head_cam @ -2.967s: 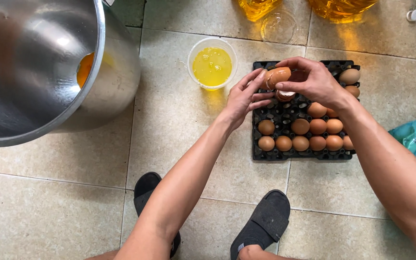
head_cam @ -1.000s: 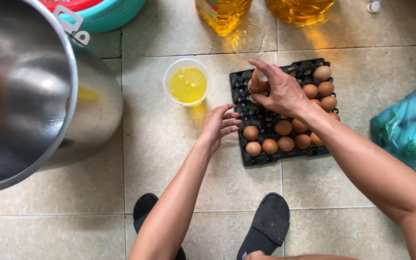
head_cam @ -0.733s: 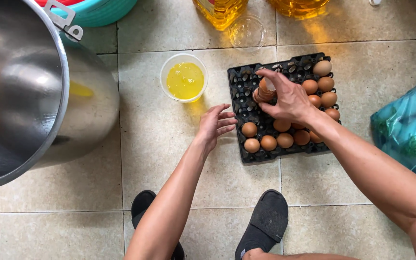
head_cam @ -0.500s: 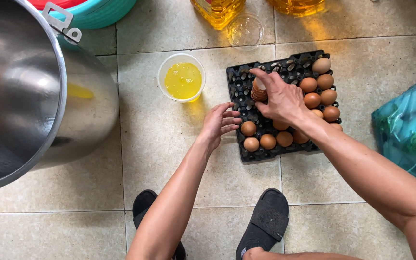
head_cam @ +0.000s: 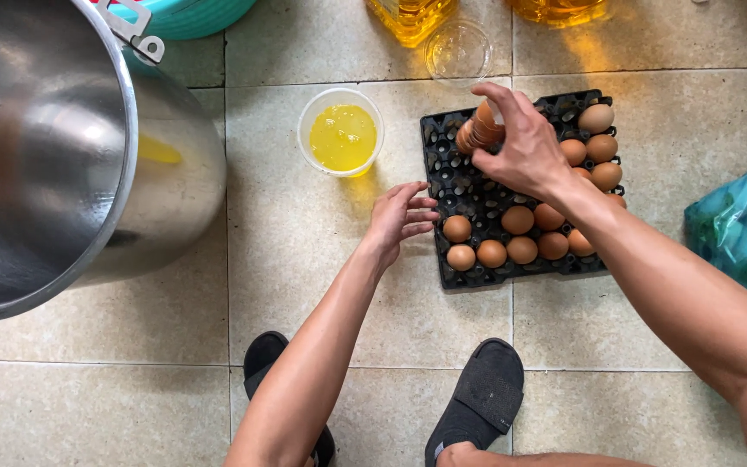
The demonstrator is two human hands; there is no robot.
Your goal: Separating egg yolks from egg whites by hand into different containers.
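A black egg tray [head_cam: 464,188] lies on the tiled floor with several brown eggs [head_cam: 519,220] along its right and near side. My right hand [head_cam: 519,147] is over the tray's far left corner, gripping a stack of empty brown eggshells [head_cam: 478,131]. My left hand [head_cam: 398,218] hovers with fingers spread just left of the tray, holding nothing. A clear plastic cup of yellow beaten egg [head_cam: 341,134] stands left of the tray.
A large steel pot [head_cam: 62,164] fills the left side, with a teal basin [head_cam: 188,13] behind it. An empty clear cup [head_cam: 458,52] and bottles of yellow oil [head_cam: 408,13] stand at the far edge. A green plastic bag [head_cam: 741,233] lies right. My black slippers [head_cam: 482,402] are below.
My right hand has stayed over the tray's far left corner with the eggshells, lifting slightly. My left hand, which was up by the shells three seconds ago, has dropped beside the tray, empty.
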